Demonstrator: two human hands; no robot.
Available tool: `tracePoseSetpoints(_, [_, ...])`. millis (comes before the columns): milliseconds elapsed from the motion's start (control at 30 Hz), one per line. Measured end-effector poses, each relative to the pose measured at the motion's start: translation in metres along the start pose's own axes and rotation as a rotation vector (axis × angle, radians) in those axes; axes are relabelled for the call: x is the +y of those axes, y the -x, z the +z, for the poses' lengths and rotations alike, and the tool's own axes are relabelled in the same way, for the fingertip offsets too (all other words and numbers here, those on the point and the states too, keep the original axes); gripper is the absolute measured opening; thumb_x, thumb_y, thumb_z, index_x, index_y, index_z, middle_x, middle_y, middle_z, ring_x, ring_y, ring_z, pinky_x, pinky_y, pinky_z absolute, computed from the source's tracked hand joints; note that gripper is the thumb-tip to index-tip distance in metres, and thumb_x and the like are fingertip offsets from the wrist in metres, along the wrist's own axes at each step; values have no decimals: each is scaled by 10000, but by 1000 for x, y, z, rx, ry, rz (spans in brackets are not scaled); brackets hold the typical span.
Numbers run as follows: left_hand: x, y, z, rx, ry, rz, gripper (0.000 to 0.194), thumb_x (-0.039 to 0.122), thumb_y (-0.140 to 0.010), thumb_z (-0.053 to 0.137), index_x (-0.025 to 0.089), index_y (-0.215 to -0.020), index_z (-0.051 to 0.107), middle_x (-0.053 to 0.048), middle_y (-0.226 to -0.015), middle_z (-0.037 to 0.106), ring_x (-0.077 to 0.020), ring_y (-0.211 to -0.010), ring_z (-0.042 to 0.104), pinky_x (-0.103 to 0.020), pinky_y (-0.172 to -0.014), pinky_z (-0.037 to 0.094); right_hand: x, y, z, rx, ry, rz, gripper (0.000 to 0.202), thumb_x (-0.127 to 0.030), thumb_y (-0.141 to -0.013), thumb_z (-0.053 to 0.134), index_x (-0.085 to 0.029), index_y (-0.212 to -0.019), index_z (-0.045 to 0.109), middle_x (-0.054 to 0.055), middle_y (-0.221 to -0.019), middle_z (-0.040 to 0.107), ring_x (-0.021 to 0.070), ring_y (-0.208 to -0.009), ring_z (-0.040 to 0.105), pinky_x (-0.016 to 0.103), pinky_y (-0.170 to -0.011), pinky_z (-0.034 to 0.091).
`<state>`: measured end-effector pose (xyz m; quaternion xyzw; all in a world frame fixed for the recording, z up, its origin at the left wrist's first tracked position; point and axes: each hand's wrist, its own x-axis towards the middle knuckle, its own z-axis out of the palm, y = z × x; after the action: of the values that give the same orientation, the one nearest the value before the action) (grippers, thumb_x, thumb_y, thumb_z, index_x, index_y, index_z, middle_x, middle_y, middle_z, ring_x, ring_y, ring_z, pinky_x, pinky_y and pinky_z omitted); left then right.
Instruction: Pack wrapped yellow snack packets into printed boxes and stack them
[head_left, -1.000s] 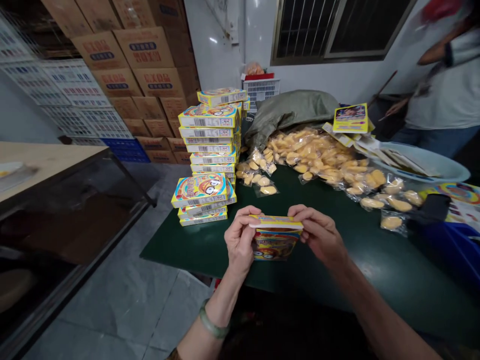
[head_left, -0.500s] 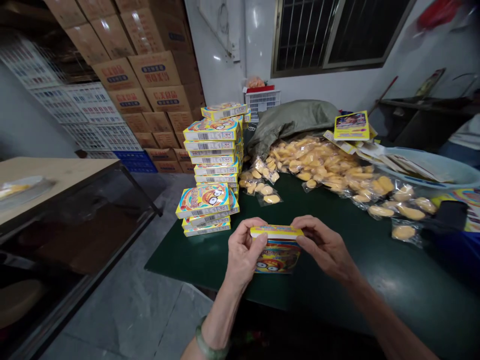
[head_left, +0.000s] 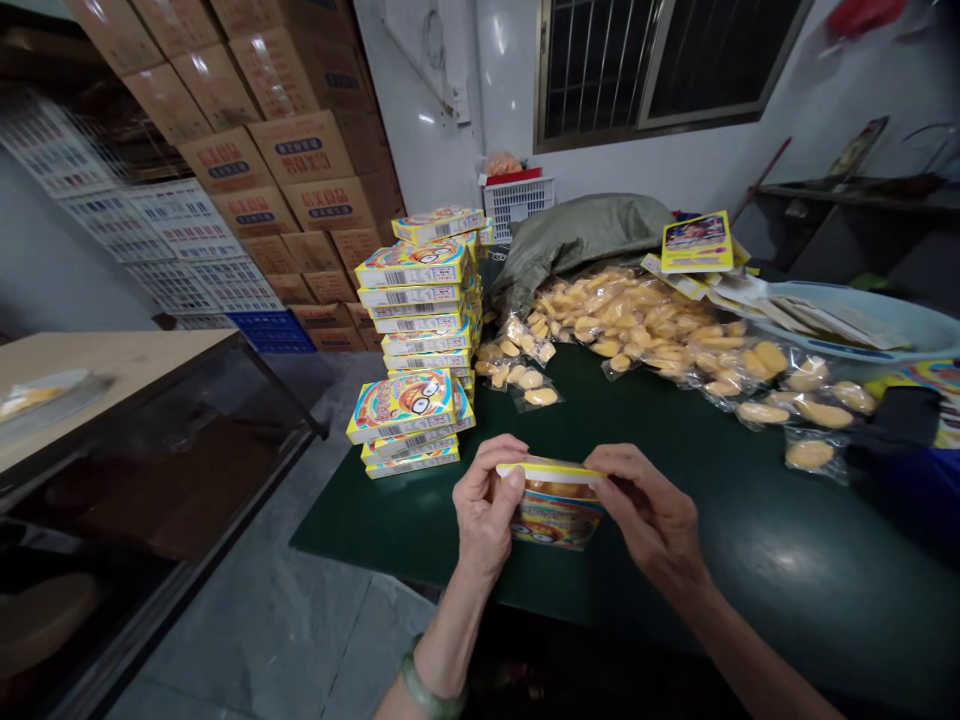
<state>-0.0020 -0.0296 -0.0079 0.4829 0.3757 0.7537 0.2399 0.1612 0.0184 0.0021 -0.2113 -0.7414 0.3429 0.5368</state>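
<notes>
Between my two hands a small printed cardboard box [head_left: 556, 515] stands upright at the near edge of the green table [head_left: 660, 570], its yellow-edged top end facing me. My left hand [head_left: 487, 505] grips the box's left upper corner, thumb on the front and fingers behind. At the right upper corner, my right hand [head_left: 649, 510] pinches the edge between thumb and fingers. To the left rises a stack of matching flat boxes [head_left: 412, 270], with a shorter pile [head_left: 401, 408] in front. Beyond my hands lie many yellow pieces in clear wrappers [head_left: 622, 315].
A grey-green sack [head_left: 585, 235] lies behind the wrapped pieces. On the right is a light blue basin [head_left: 885, 310] with flat cartons. Brown cardboard cartons [head_left: 322, 200] are piled at the back left. A wooden-topped table [head_left: 150, 350] stands left, across a floor gap.
The box's top has tilted slightly, and its upper edge looks narrower with more of the opening below it showing. Both hands keep hold of its corners. The view has shifted a little.
</notes>
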Motion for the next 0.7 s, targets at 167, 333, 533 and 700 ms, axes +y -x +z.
tracePoseSetpoints(167, [-6,1,-2,-37,-22,53,143,199,-834,570,207,-954,647,-57,-982,595,-166,-895,570,-290,-762,459,-3,1,-3,-16,-2,-48,233,-70,-851,531,-242,-982,619,57,-971,553,161,-876,570,288,-708,486])
tracePoseSetpoints(333, [-9,-1,-5,-62,-33,93,154,222,-854,534,208,-955,649,-62,-979,605,-174,-907,572,-307,-781,457,-6,2,-6,-20,105,-103,261,-48,-834,540,-242,-987,624,52,-979,561,145,-831,585,280,-700,509])
tracePoseSetpoints(533, [-14,-1,-10,-86,-51,101,177,244,-859,522,193,-953,663,-88,-995,621,-196,-925,573,-342,-782,469,1,3,-6,-18,124,-171,362,-16,-818,531,-258,-1075,614,64,-1005,569,160,-867,588,279,-682,513])
tracePoseSetpoints(700, [-15,-4,-14,-130,-48,135,170,225,-861,529,203,-962,664,-85,-997,626,-194,-924,589,-347,-782,486,6,5,-8,-25,131,-214,405,-31,-814,532,-272,-1130,609,77,-1058,572,189,-930,592,320,-726,524])
